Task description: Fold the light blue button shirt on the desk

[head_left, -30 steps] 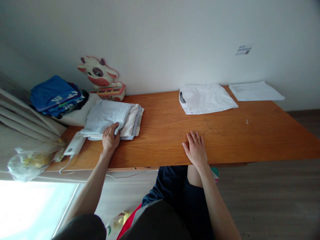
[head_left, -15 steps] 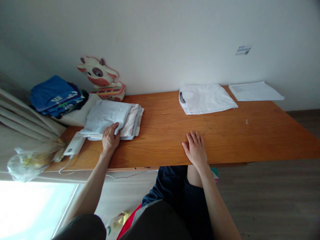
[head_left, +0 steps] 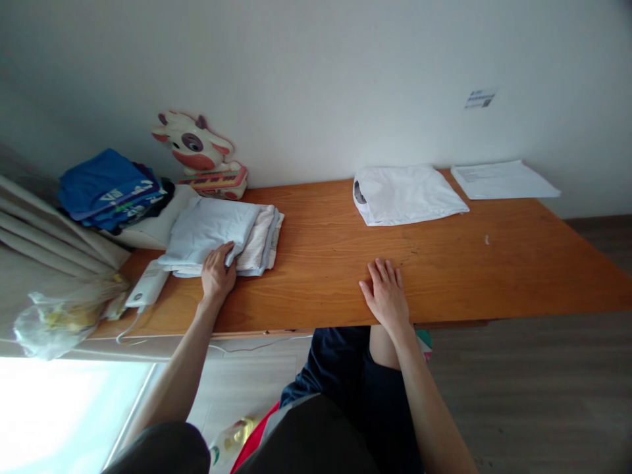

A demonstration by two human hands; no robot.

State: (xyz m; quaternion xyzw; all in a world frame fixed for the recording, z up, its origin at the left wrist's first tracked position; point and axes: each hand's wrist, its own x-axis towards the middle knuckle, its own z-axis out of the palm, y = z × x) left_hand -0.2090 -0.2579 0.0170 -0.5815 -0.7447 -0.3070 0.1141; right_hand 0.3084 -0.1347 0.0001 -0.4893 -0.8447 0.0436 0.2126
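Observation:
My left hand (head_left: 217,273) is at the front edge of a stack of folded clothes, its fingers over the top one, a light blue garment (head_left: 212,224). That garment's front corner shows between my thumb and fingers. Beneath it, a striped garment (head_left: 257,237) and other folded layers stick out to the right. Palm down, my right hand (head_left: 388,296) lies flat on the wooden table (head_left: 316,263) near the front edge, fingers slightly apart, holding nothing. Beyond it, a folded white garment (head_left: 407,195) lies by the wall.
A cow-shaped toy keyboard (head_left: 212,178) stands behind the stack. Blue and dark clothes (head_left: 111,191) are piled at the far left. Nearer are a white power strip (head_left: 148,284) with a cord and a plastic bag (head_left: 59,322). White paper sheets (head_left: 503,181) lie at the back right.

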